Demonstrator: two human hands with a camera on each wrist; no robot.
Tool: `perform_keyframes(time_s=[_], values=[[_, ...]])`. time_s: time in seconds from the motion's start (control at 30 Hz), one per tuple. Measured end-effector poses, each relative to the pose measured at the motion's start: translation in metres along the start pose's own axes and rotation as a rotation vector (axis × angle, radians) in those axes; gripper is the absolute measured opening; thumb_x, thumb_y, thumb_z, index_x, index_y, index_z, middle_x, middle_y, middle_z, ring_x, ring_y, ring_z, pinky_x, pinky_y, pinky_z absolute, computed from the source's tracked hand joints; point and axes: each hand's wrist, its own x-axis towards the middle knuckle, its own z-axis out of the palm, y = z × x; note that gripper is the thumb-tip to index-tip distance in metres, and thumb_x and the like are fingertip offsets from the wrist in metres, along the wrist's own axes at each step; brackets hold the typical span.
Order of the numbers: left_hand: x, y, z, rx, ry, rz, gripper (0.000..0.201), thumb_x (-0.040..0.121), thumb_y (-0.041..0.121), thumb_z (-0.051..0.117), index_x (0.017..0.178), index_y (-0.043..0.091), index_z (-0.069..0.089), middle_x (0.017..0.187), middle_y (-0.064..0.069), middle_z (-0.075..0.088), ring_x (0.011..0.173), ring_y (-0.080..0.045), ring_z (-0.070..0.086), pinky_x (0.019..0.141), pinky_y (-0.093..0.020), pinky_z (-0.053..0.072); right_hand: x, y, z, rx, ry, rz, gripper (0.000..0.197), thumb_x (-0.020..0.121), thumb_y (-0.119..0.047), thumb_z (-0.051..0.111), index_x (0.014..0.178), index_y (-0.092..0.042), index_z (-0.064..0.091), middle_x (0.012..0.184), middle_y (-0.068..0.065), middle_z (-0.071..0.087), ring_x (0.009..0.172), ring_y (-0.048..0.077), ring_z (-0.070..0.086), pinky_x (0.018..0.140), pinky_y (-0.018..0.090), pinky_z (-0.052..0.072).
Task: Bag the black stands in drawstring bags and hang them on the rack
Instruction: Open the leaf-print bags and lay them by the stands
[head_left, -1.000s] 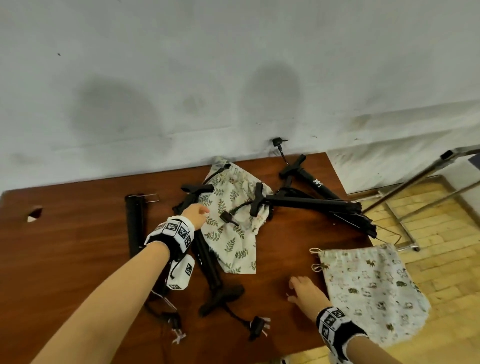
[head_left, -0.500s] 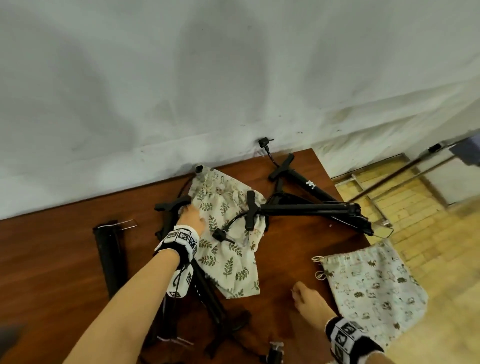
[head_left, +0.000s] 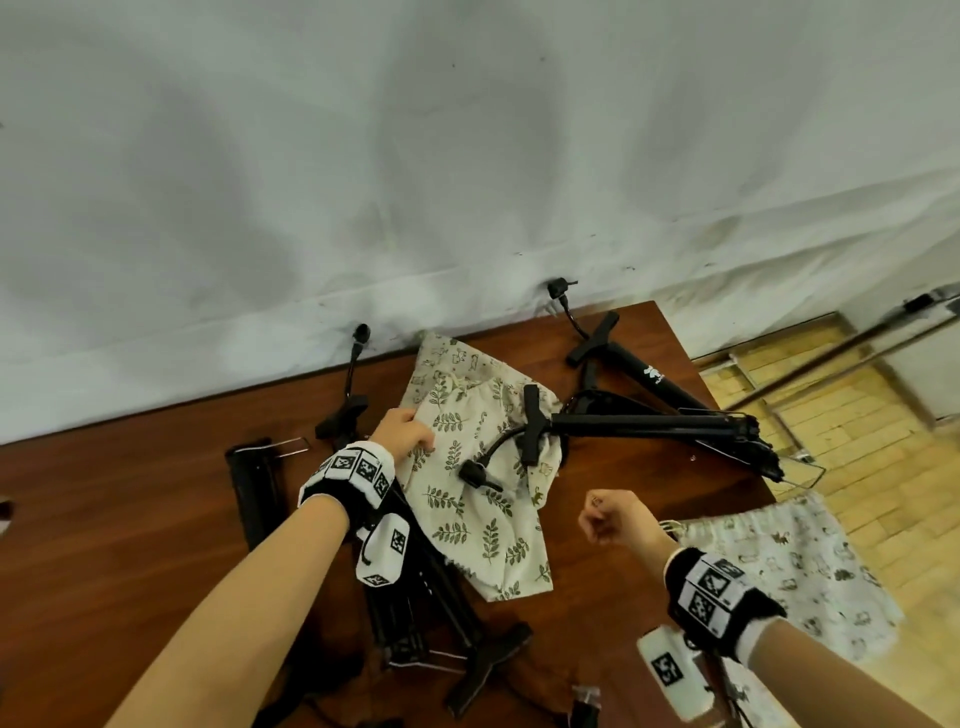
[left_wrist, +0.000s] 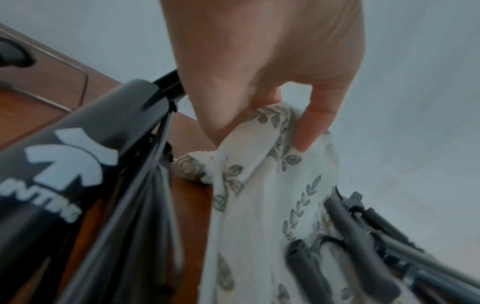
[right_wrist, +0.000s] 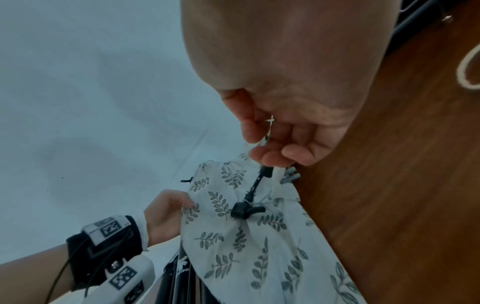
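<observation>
A leaf-print drawstring bag (head_left: 467, 499) lies mid-table on the brown table (head_left: 130, 519). My left hand (head_left: 402, 436) pinches the bag's left edge between thumb and finger; the left wrist view shows the pinch on the bag (left_wrist: 259, 205). One black stand (head_left: 649, 427) lies across the bag's right side, its gooseneck clip on the cloth. Another black stand (head_left: 441, 587) runs under my left wrist, beside the bag. My right hand (head_left: 605, 519) hovers right of the bag, curled into a fist with nothing in it.
A third stand (head_left: 639, 374) lies at the back right. An animal-print bag (head_left: 779, 561) hangs over the table's right edge, another peeks from under the leaf bag. A short black stand (head_left: 254, 483) lies left. The metal rack (head_left: 831, 353) stands on the floor, right.
My left hand moved from the stand onto the leaf bag's edge and pinched it. My right hand rose off the table and curled into a fist.
</observation>
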Motion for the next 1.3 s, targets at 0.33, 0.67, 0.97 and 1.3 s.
perform_keyframes(time_s=[0.33, 0.67, 0.97, 1.3], values=[[-0.089, 0.074, 0.026, -0.038, -0.159, 0.172, 0.05, 0.043, -0.002, 0.049, 0.089, 0.006, 0.066, 0.078, -0.012, 0.056, 0.073, -0.026, 0.05, 0.058, -0.029, 0.04, -0.065, -0.045, -0.008, 0.077, 0.034, -0.574, 0.027, 0.086, -0.015, 0.042, 0.066, -0.02, 0.06, 0.082, 0.011, 0.06, 0.075, 0.019, 0.054, 0.071, 0.033, 0.04], [-0.189, 0.144, 0.058, -0.115, -0.177, 0.412, 0.059, 0.045, -0.008, 0.047, 0.097, 0.007, 0.068, 0.094, -0.015, 0.067, 0.086, -0.029, 0.064, 0.067, -0.031, 0.051, -0.139, -0.067, -0.032, 0.303, 0.049, -0.963, 0.019, 0.098, -0.01, 0.045, 0.093, -0.002, 0.062, 0.089, 0.001, 0.063, 0.083, 0.001, 0.061, 0.079, 0.017, 0.048], [-0.233, 0.154, 0.13, 0.224, -0.072, 0.766, 0.073, 0.067, -0.021, 0.035, 0.108, 0.037, 0.051, 0.102, -0.005, 0.055, 0.088, -0.018, 0.054, 0.071, -0.022, 0.044, -0.159, -0.039, -0.063, 0.118, 0.166, -1.061, 0.028, 0.096, -0.025, 0.042, 0.096, -0.004, 0.06, 0.091, 0.014, 0.066, 0.085, 0.03, 0.061, 0.08, 0.044, 0.049], [-0.263, 0.14, 0.182, 0.858, -0.041, 0.822, 0.035, 0.077, -0.005, 0.057, 0.102, 0.018, 0.064, 0.134, 0.005, 0.033, 0.116, -0.014, 0.049, 0.086, -0.008, 0.035, -0.177, -0.005, -0.112, -0.155, 0.061, -1.07, 0.024, 0.1, -0.01, 0.042, 0.099, -0.02, 0.064, 0.096, 0.007, 0.069, 0.087, 0.014, 0.061, 0.081, 0.025, 0.046]])
